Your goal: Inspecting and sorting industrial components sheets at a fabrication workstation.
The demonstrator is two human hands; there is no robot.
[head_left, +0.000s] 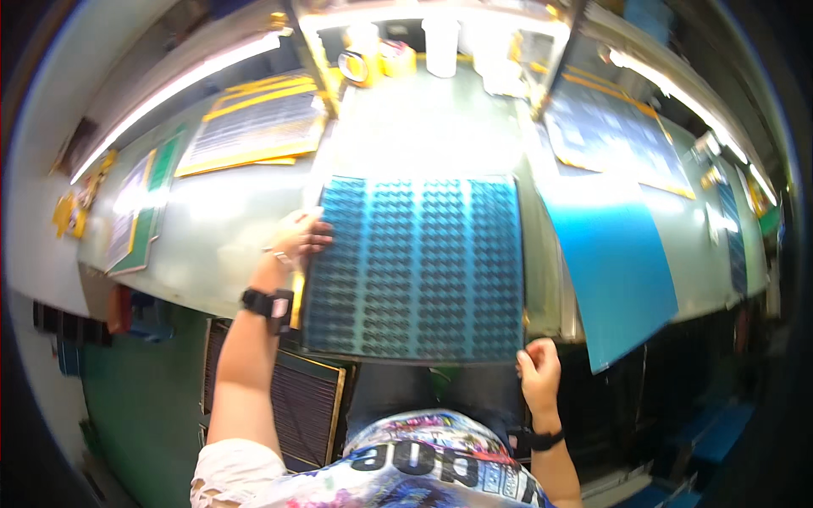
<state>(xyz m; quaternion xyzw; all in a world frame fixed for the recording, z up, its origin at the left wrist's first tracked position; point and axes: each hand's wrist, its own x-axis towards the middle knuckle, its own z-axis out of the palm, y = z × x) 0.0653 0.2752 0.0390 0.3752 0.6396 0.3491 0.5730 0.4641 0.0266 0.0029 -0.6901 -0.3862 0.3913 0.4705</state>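
A flat teal sheet (415, 271) with a dark border and rows of small dark round shapes lies in front of me. Its near edge reaches past the worktable's front edge. At its upper left edge, my left hand (305, 233) holds the side with bent fingers; part of the grip is hidden. My right hand (539, 364) pinches the near right corner between thumb and fingers. To the right, a plain blue sheet (614, 262) lies partly on the table, its near corner hanging over the front.
The pale worktable (229, 229) curves around me. Yellow-edged panels (254, 127) stand at the back left, and another panel (618, 135) at the back right. White containers (440, 46) and a tape roll (356, 68) sit at the back. Below left leans a dark framed panel (296, 398).
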